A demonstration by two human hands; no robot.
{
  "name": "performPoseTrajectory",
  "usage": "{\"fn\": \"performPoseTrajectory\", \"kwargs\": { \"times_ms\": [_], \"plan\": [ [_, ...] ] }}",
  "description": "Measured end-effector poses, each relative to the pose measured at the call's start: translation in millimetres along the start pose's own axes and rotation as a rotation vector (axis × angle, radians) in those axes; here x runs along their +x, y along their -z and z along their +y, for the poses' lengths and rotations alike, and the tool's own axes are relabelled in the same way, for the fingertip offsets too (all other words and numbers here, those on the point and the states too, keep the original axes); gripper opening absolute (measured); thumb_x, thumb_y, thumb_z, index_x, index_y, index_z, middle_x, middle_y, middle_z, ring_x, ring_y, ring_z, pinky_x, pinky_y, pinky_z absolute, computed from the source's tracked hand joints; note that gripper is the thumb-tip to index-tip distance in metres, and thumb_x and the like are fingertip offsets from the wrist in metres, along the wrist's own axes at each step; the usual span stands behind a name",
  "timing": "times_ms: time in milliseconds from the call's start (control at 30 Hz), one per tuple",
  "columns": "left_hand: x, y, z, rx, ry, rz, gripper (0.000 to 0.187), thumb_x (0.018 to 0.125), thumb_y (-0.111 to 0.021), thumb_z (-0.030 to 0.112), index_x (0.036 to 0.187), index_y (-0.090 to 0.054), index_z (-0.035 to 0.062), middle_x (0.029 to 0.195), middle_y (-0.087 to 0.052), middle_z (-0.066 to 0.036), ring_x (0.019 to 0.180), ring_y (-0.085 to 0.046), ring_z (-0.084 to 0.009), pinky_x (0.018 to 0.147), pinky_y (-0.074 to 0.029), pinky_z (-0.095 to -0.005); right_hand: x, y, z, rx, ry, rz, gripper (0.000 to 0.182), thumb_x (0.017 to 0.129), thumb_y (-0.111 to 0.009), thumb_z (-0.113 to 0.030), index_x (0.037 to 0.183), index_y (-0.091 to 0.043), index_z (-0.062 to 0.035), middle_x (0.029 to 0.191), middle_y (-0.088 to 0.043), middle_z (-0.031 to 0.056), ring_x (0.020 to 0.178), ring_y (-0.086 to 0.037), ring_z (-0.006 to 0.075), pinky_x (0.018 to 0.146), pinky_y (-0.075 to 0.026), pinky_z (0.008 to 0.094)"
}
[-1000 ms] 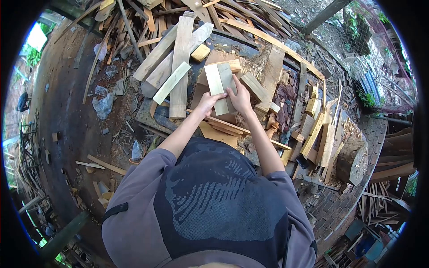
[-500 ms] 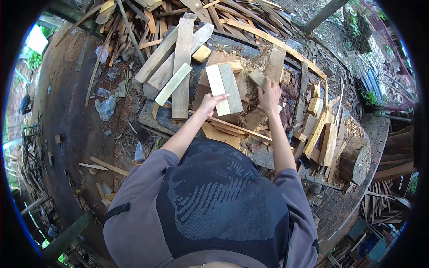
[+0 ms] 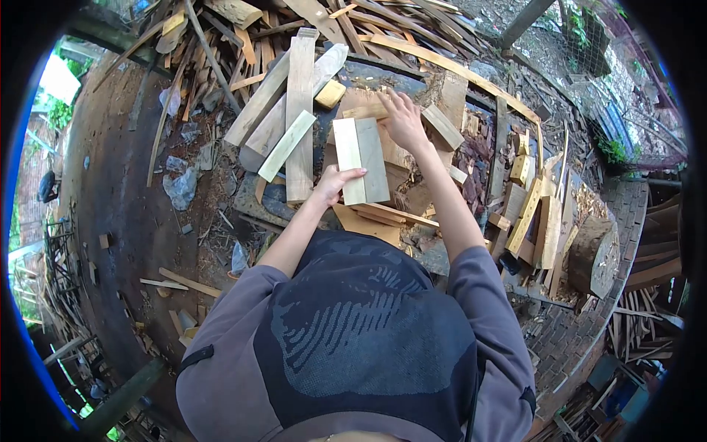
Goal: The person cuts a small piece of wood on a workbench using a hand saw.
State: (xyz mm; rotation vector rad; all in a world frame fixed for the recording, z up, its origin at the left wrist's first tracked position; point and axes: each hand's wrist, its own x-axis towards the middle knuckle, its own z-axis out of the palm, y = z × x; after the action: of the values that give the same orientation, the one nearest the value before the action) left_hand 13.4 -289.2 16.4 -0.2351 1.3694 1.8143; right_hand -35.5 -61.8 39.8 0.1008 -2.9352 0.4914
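My left hand (image 3: 340, 184) is closed on the lower end of a two-toned wooden block (image 3: 361, 158), pale on its left face and greyish on its right. My right hand (image 3: 403, 121) has its fingers apart, just beyond the block's upper right corner. Its fingertips are at a yellowish wood piece (image 3: 366, 111) lying on a chopping stump (image 3: 353, 97). Right of that hand rests a greyish wood block (image 3: 443, 127).
Several long planks (image 3: 300, 103) and a narrow pale strip (image 3: 287, 146) lie at left. A small yellow block (image 3: 331, 93) sits beside them. Cut blocks (image 3: 524, 221) and a round log (image 3: 593, 254) are at right. Scrap wood (image 3: 250, 29) is heaped behind.
My right hand has let go of the greyish block at right and moved left to the yellowish piece. The two-toned block in my left hand has shifted slightly left and toward me.
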Motion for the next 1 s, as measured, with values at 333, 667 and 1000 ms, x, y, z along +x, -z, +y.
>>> {"fn": "performPoseTrajectory", "kwargs": {
  "times_ms": [333, 667, 1000],
  "plan": [
    [0.2, 13.8, -15.1, -0.013, 0.025, 0.018, 0.041, 0.077, -0.075, 0.012, 0.111, -0.059, -0.005, 0.102, -0.066, -0.012, 0.092, -0.066, -0.0209, 0.08, -0.055, -0.0363, -31.3, 12.4, 22.8, 0.052, -0.258, 0.153, 0.053, 0.077, -0.071, -0.017, 0.124, -0.049, -0.0023, 0.114, -0.054, 0.0176, 0.108, -0.051, 0.0354, 0.093, -0.04, 0.0428],
    [53.0, -6.2, -18.1, -0.007, 0.154, -0.113, 0.036, 0.08, -0.073, 0.01, 0.111, -0.061, -0.0031, 0.104, -0.067, -0.012, 0.092, -0.066, -0.021, 0.081, -0.055, -0.0384, -93.2, 36.2, 25.9, 0.246, -0.235, 0.143, 0.05, 0.079, -0.07, -0.017, 0.122, -0.051, -0.001, 0.118, -0.053, 0.0188, 0.11, -0.05, 0.0369, 0.095, -0.041, 0.0419],
    [47.4, -0.4, -17.0, 0.033, 0.188, -0.086, 0.042, 0.079, -0.075, 0.013, 0.114, -0.058, -0.0031, 0.106, -0.065, -0.011, 0.096, -0.065, -0.0205, 0.084, -0.054, -0.0369, -56.2, 0.5, -1.0, 0.388, -0.072, 0.088, 0.051, 0.077, -0.069, -0.011, 0.124, -0.052, -0.0005, 0.122, -0.052, 0.0208, 0.115, -0.049, 0.0381, 0.099, -0.041, 0.0407]
  ]
}}
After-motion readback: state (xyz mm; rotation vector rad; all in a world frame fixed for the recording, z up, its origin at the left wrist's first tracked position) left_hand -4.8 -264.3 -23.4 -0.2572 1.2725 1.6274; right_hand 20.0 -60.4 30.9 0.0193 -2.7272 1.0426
